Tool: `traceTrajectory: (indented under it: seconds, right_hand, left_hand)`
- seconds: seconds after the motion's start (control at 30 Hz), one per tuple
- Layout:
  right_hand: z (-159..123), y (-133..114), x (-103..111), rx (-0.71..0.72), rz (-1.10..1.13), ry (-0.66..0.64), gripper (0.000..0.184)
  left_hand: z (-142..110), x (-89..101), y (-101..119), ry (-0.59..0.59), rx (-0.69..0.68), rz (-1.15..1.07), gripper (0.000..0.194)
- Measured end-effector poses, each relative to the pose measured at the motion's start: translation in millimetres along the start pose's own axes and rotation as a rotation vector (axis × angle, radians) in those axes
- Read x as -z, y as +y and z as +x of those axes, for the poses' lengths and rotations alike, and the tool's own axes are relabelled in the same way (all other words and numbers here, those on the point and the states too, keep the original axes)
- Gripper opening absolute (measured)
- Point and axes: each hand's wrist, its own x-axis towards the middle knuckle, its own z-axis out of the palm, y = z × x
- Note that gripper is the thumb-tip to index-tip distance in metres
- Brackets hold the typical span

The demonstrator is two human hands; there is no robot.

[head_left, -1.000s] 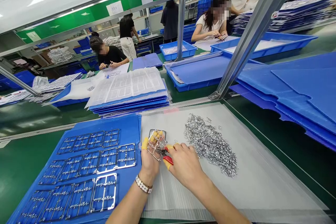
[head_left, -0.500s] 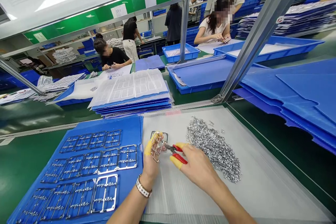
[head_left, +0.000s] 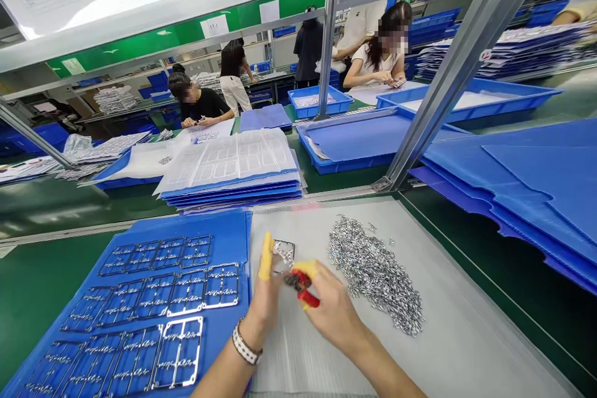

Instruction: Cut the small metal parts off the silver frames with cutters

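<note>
So the right hand (head_left: 332,306) is closed round a pair of red-handled nippers (head_left: 298,283) — the tool sits over the pale sheet (head_left: 317,360), just beside the left palm. Its long axis runs slantwise, handles back toward the right hand at lower right, dark head toward the left hand (head_left: 265,305) and a touch away from the wearer. It's pretty blurry there, so I can't tell if the jaws are parted. The left hand is upright with its palm turned toward the tool, yellow covers (head_left: 266,256) on the fingers; there might be a small frame edge-on in it, but I honestly can't tell what it grips. A dark-edged metal frame (head_left: 285,251) shows just beyond the fingers, and a white-and-dark bracelet (head_left: 247,342) is on the left wrist. Off to the right there's a long heap of small shiny metal pieces (head_left: 375,277), stretched from far left to near right. Left side is a blue sheet (head_left: 224,221) with three rows of metal frames (head_left: 177,351) — the nearest row's long sides point away from the wearer. Beyond that sits a stack of sheets (head_left: 233,158), a blue tray (head_left: 354,165), and two people seated across the bench.
</note>
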Motion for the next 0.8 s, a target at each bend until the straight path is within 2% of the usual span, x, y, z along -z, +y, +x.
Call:
traceTrajectory:
  seconds: [0.07, 0.1, 0.13, 0.2, 0.27, 0.37, 0.5, 0.6, 0.8]
  right_hand:
    - [-8, -5, -9, 0.214, -0.127, -0.077, 0.034]
    - [-12, -7, -13, 0.276, -0.182, -0.109, 0.034]
    - [-15, -9, -17, 0.312, -0.228, -0.135, 0.034]
    - [-22, -12, -21, 0.318, -0.278, -0.182, 0.034]
    - [-25, -14, -19, 0.271, -0.281, -0.213, 0.039]
    - [-19, -16, -7, 0.088, -0.318, -0.22, 0.046]
    - [3, -16, 5, -0.152, -0.563, -0.287, 0.026]
    - [15, -15, 4, -0.219, -0.661, -0.364, 0.023]
    - [19, -16, -2, -0.251, -0.666, -0.416, 0.026]
  left_hand:
    - [7, -1.7, 3, -0.098, 0.256, -0.289, 0.068]
    - [10, -2.1, 5, -0.152, 0.357, -0.387, 0.07]
    - [13, -2.0, 6, -0.192, 0.432, -0.456, 0.071]
    - [17, -0.7, 7, -0.202, 0.493, -0.521, 0.068]
    - [18, 1.0, 7, -0.153, 0.477, -0.538, 0.059]
    - [17, 1.5, 6, -0.073, 0.431, -0.558, 0.052]
    - [12, -1.9, 8, -0.048, 0.365, -0.525, 0.055]
    - [8, -3.6, 9, -0.046, 0.345, -0.437, 0.06]
    - [8, -1.3, 2, -0.055, 0.283, -0.376, 0.062]
